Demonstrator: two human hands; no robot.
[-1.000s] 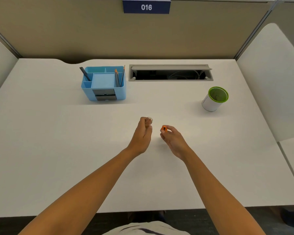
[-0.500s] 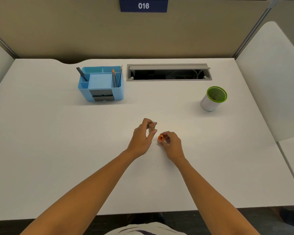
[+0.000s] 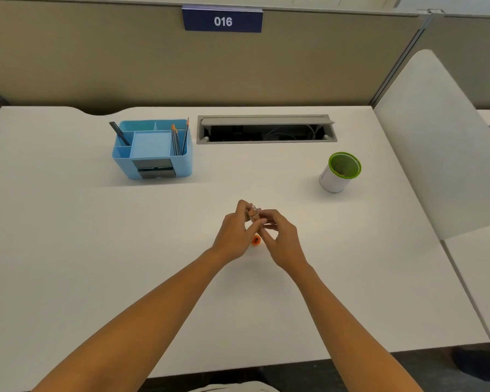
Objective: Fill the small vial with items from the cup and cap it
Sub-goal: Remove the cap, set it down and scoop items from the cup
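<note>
Both hands meet mid-desk, near side. Left hand [image 3: 234, 234] pinches the small vial [image 3: 253, 213] between thumb and fingertips, mouth up and tilted slightly; likely held off the desk so the opening faces the other hand. Vial looks brownish inside, maybe part filled; too small to be sure. Right hand [image 3: 280, 239] has fingers curled in, tips pressed together just right of the vial, touching or nearly touching it. Cannot tell if it pinches an item or only steadies the glass.

Orange cap [image 3: 256, 240] lies on the desk [image 3: 68, 250] below and between the two hands, not held. It is parked close, probably so it can be grabbed fast once filling is done.

Cup [image 3: 339, 172], white with green rim, stands far right, well apart from the hands, leaning toward the camera view; small dark bits show at its bottom. So supply remains.

Blue organizer [image 3: 153, 149] with pencils sits far left, and the cable slot [image 3: 266, 128] far centre; neither is involved.

Judgement: filling step is in hand, capping not yet done. Risk: tiny vial slips or tips, spilling contents.
</note>
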